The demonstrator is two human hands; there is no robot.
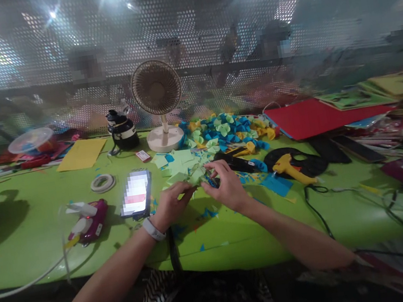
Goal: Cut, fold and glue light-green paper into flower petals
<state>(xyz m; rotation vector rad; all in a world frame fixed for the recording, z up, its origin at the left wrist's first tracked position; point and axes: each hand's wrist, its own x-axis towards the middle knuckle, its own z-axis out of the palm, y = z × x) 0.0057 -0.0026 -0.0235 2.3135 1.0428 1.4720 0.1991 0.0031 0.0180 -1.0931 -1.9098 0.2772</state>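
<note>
Over the green table, my left hand (174,204), with a pale watch at the wrist, pinches a light green folded paper (196,176) from the left. My right hand (226,183) has its fingers curled around the same paper's right side. Just behind it lie loose light green paper squares (178,162). A heap of blue, green and yellow paper flowers (226,126) spreads further back. Near my right hand is a dark pouch-like thing (239,162). Small blue paper scraps (208,213) are scattered below my hands.
A lit phone (136,193) and a purple power strip (93,221) are on the left. The white fan (156,89) stands behind. To the right lie a yellow glue gun (291,170) with its cord and red sheets (327,114).
</note>
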